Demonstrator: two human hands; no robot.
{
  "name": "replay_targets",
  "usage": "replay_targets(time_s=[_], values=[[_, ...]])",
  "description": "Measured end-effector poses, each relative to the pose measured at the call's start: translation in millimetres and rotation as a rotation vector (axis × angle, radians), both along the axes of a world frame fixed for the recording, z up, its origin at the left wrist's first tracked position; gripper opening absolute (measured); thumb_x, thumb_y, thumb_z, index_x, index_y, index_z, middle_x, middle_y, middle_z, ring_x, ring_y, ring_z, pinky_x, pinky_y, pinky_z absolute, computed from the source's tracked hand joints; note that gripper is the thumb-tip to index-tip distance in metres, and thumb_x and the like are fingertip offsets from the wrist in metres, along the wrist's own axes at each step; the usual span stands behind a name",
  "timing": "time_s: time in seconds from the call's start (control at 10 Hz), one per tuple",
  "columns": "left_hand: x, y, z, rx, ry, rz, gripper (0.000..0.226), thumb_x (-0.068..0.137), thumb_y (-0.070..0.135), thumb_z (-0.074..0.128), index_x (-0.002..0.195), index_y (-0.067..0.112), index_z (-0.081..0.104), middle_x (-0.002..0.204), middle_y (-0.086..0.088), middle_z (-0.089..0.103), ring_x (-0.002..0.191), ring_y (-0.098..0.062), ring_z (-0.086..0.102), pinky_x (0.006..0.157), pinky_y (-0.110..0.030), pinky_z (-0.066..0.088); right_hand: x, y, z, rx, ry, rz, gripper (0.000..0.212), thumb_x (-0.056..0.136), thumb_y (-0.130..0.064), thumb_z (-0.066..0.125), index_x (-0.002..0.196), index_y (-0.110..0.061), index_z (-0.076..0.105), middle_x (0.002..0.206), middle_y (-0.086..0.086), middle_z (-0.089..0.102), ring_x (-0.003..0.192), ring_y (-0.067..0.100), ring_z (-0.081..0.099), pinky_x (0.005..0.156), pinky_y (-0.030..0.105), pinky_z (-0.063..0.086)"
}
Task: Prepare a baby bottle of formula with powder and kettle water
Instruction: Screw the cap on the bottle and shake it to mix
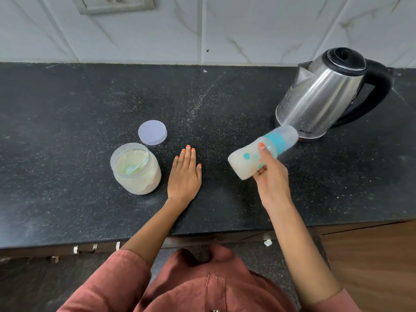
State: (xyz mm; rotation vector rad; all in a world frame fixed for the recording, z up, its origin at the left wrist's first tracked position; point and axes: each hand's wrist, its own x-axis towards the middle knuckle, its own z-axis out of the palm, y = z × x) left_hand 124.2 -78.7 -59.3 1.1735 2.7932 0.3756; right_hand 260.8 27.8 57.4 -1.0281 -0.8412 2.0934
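Seen from the head camera, just right of the open powder jar [140, 183] with scoop [134, 168] inside: left hand [184, 176] flat and released on the counter [67, 113], farther right the milky, capped baby bottle [244, 162] tilted, blurred, grasped in the right hand [273, 179], kettle [324, 95] beyond, lid [152, 132] just behind the jar.

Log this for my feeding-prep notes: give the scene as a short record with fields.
baby bottle: capped, milky inside, tilted, off the counter
right hand: grips the baby bottle
left hand: flat on the counter, beside the powder jar, not touching it
powder jar: open, scoop inside
jar lid: on the counter behind the powder jar
kettle: upright, lid closed, back right
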Motion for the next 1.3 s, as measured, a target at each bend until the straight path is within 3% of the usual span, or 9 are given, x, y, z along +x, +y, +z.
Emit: replay_targets(time_s=[0.1,0.2,0.4,0.5,0.6,0.8,1.0,1.2,1.3], values=[[-0.1,-0.2,-0.3,-0.005,-0.003,0.003,0.052,0.101,0.029,0.018,0.147,0.007,0.007,0.157,-0.008,0.004,0.145,-0.018,0.002,0.117,-0.032,0.001,-1.2,-5.2,-1.8,0.022,-0.012,0.053,0.014,0.086,-0.013,0.059,0.099,-0.018,0.060,0.100,-0.002,0.066,0.092,0.010,0.064,0.080,0.027,0.055],[-1.2,0.2,0.1,-0.016,-0.011,0.004,0.052,0.101,0.030,0.017,0.147,0.008,0.006,0.157,-0.007,0.002,0.145,-0.017,0.001,0.117,-0.032,0.000,6.2,-18.7,-5.7,0.169,-0.214,0.391,0.016,0.080,-0.009,0.064,0.094,-0.016,0.064,0.095,0.001,0.069,0.092,0.016,0.065,0.082,0.032,0.055],[-0.3,0.2,-0.3,-0.007,0.000,0.007,0.052,0.101,0.030,0.018,0.147,0.008,0.007,0.157,-0.007,0.004,0.145,-0.018,0.002,0.117,-0.032,0.000,0.2,2.5,0.0,0.002,0.032,-0.009,0.014,0.086,-0.012,0.059,0.099,-0.017,0.061,0.097,-0.004,0.067,0.090,0.008,0.064,0.075,0.023,0.056],[0.1,0.0,0.4,-0.009,-0.005,0.004,0.052,0.101,0.029,0.018,0.147,0.008,0.007,0.157,-0.007,0.003,0.145,-0.019,0.002,0.117,-0.032,0.000,-0.9,-4.4,-7.3,0.057,-0.031,0.082,0.016,0.085,-0.012,0.060,0.100,-0.017,0.061,0.098,-0.003,0.068,0.090,0.009,0.065,0.076,0.025,0.057],[-0.8,0.2,0.4,-0.021,-0.009,0.006,0.052,0.101,0.029,0.018,0.147,0.008,0.006,0.157,-0.007,0.002,0.145,-0.018,0.001,0.116,-0.032,-0.001,7.0,-17.5,-11.8,0.214,-0.233,0.409,0.018,0.077,-0.009,0.067,0.094,-0.016,0.066,0.093,0.001,0.070,0.092,0.017,0.065,0.085,0.035,0.053],[-0.5,0.0,0.4,-0.021,-0.001,0.002,0.052,0.101,0.029,0.017,0.147,0.007,0.006,0.157,-0.008,0.002,0.145,-0.019,0.001,0.116,-0.032,0.000,-1.1,3.7,-2.9,0.006,0.042,-0.029,0.016,0.085,-0.013,0.060,0.101,-0.017,0.061,0.100,-0.003,0.067,0.090,0.008,0.065,0.074,0.024,0.057],[-1.3,0.4,0.3,-0.030,-0.005,0.000,0.052,0.101,0.029,0.017,0.147,0.008,0.005,0.157,-0.007,0.001,0.145,-0.018,0.000,0.117,-0.032,0.000,6.5,-15.8,-7.5,0.143,-0.168,0.384,0.013,0.079,-0.011,0.064,0.090,-0.016,0.066,0.084,-0.004,0.072,0.084,0.011,0.067,0.077,0.029,0.056],[-0.5,-0.4,0.1,-0.023,0.000,-0.002,0.052,0.101,0.029,0.017,0.147,0.007,0.005,0.157,-0.008,0.001,0.145,-0.019,0.001,0.117,-0.032,0.000,-2.3,3.9,0.0,-0.005,0.035,-0.046,0.013,0.086,-0.012,0.059,0.098,-0.018,0.060,0.098,-0.004,0.067,0.089,0.008,0.064,0.072,0.021,0.057],[-0.8,-0.3,-0.1,-0.017,-0.007,0.000,0.052,0.101,0.029,0.017,0.147,0.007,0.005,0.157,-0.008,0.002,0.145,-0.019,0.001,0.117,-0.032,0.000,-1.0,-7.2,-4.7,0.067,-0.071,0.118,0.014,0.084,-0.010,0.061,0.096,-0.017,0.061,0.096,-0.002,0.067,0.089,0.010,0.065,0.077,0.025,0.056]])
